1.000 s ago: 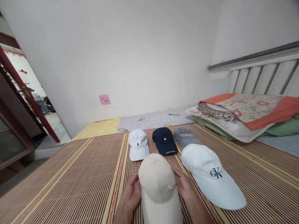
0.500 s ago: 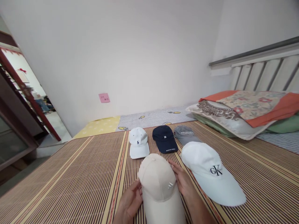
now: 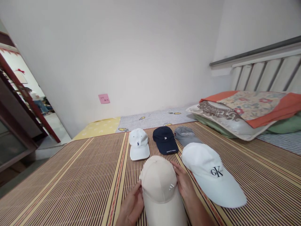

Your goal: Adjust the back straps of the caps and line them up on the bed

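Note:
A beige cap (image 3: 160, 182) with a small logo is at the bottom centre, its brim toward me. My left hand (image 3: 133, 202) grips its left edge, and my right hand (image 3: 184, 182) grips the right edge, fingertips along the crown. Just beyond it lie a small white cap (image 3: 139, 144) with a dark emblem, a navy cap (image 3: 166, 140) and a grey cap (image 3: 187, 135). To the right of my right hand rests a large white cap (image 3: 213, 172) with black letters.
Striped mat (image 3: 70, 179) covers the bed. Stacked pillows (image 3: 244, 116) lie at the right by the headboard (image 3: 270, 73). A pink note (image 3: 103, 98) is on the wall. Through the doorway at far left, a person (image 3: 35, 99) shows in another room.
The view has shifted very slightly. Both hands remain on the beige cap, and the other caps lie as before.

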A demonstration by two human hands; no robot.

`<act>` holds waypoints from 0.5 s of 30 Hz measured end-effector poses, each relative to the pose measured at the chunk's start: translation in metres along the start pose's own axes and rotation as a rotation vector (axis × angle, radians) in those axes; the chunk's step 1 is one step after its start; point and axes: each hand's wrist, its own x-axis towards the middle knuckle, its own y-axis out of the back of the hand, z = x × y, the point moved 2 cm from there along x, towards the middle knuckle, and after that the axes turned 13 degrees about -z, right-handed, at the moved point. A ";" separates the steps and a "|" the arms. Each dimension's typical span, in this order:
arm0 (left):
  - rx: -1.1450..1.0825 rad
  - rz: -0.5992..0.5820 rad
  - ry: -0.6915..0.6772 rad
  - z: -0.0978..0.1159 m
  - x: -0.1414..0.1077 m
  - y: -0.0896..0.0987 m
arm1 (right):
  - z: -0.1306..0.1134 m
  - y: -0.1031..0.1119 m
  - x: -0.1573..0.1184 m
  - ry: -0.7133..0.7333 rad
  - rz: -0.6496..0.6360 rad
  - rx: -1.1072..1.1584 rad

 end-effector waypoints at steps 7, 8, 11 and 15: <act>-0.013 -0.181 0.033 -0.006 -0.017 -0.006 | -0.001 -0.002 -0.002 -0.002 0.016 -0.010; -0.027 -0.160 0.032 -0.008 -0.016 -0.006 | -0.001 -0.002 -0.002 -0.003 0.016 -0.013; -0.046 -0.052 0.002 -0.013 -0.012 -0.004 | 0.000 -0.003 -0.003 0.001 0.024 -0.022; -0.023 0.060 -0.019 -0.018 -0.008 -0.001 | 0.002 -0.004 -0.002 0.007 0.031 -0.037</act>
